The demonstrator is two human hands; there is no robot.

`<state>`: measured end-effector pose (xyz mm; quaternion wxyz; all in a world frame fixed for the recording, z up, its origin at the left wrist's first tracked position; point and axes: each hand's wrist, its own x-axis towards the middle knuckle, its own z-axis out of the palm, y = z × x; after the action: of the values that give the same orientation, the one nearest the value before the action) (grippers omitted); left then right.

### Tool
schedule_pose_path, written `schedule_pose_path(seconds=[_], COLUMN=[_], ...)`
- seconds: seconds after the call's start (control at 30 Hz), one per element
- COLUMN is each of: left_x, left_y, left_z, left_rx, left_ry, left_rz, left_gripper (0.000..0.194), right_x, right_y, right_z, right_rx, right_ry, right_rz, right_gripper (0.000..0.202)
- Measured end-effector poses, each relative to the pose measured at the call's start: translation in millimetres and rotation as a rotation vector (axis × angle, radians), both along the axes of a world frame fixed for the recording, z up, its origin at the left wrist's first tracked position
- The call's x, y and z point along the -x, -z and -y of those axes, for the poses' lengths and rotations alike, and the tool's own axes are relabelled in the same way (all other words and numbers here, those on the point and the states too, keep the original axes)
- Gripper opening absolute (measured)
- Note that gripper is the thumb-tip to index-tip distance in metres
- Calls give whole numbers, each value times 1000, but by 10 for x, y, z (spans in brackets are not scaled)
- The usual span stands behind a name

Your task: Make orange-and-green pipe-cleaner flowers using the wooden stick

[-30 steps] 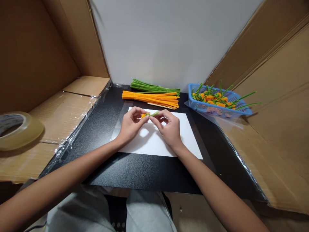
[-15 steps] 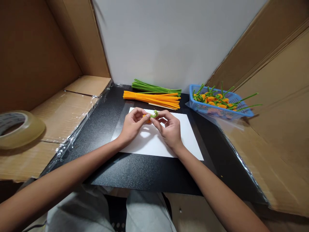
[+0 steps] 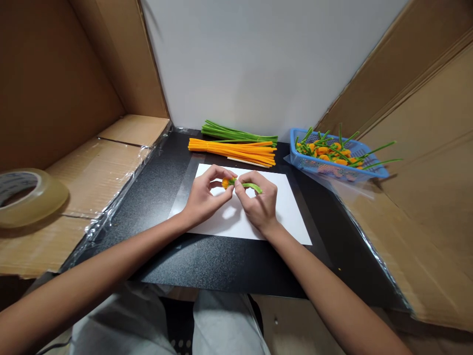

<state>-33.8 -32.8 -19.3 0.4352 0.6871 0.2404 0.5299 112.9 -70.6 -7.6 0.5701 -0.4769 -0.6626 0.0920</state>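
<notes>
Over the white paper (image 3: 290,217), both hands meet at a small pipe-cleaner flower (image 3: 225,183) with a fuzzy orange head. My left hand (image 3: 203,195) is closed around the head, its thumb below and fingertips above, partly covering it. Thumb and forefinger of my right hand (image 3: 260,204) pinch the green pipe-cleaner stem (image 3: 253,187) close to the head. The stem's curved free end sticks out to the right across the right hand's fingers.
Bundles of orange pipe cleaners (image 3: 229,150) and green pipe cleaners (image 3: 236,133) lie behind the paper. At right, a blue basket (image 3: 314,165) holds several orange-and-green pieces. A tape roll (image 3: 55,197) rests on cardboard at left. Cardboard walls (image 3: 428,123) flank the black table (image 3: 166,266).
The green stem has turned from a curled shape pointing up to lying out toward the right. The orange head shows more, and my fingers have shifted their hold on the flower.
</notes>
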Motion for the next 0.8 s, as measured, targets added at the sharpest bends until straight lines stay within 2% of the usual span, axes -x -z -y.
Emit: schedule_pose_path(seconds=[0.13,0.33,0.53,0.8], left_x=[11,19,18,21], left_y=[11,9,-15,3], left_z=[-2,-15,-4,-21], left_rx=[-71,-95,-64,-27], left_ry=[-34,-65,-71,-51], left_rz=[-13,-36,-57,-87], left_gripper=[17,16,17,16], right_x=[1,-18,-31,-36], right_y=[-18,-42,-43,-69], right_z=[9,11,-8,-12], right_rx=[-17,-14,38,44], right_ry=[2,-24,-76,-65], right_rz=[35,74,91,136], right_gripper=[15,16,19,19])
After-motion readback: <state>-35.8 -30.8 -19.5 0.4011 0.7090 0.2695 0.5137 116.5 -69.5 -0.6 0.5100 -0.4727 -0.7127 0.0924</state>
